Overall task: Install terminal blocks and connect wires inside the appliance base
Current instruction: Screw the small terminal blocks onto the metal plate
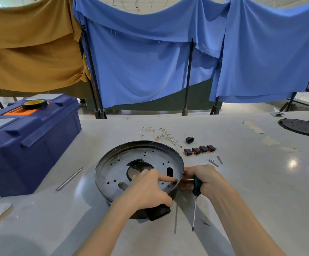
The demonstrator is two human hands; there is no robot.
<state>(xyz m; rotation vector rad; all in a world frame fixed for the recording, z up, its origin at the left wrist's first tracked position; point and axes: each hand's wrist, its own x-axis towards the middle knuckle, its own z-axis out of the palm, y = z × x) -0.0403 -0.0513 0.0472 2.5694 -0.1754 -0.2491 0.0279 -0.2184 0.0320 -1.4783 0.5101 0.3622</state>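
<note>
Blue toolbox stands left of the metal base on the table, a steel rod between them. The left hand lies inside the base, thumb hooked over its near rim, forefinger straight against its right wall. Just right of the base, the right hand clasps a screwdriver. Switches lie beyond the base's right side.

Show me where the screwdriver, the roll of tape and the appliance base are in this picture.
screwdriver (194,209), head view, on the metal shaft.
roll of tape (35,107), head view, on its black outer side.
appliance base (116,169), head view, on its bare metal floor.
</note>
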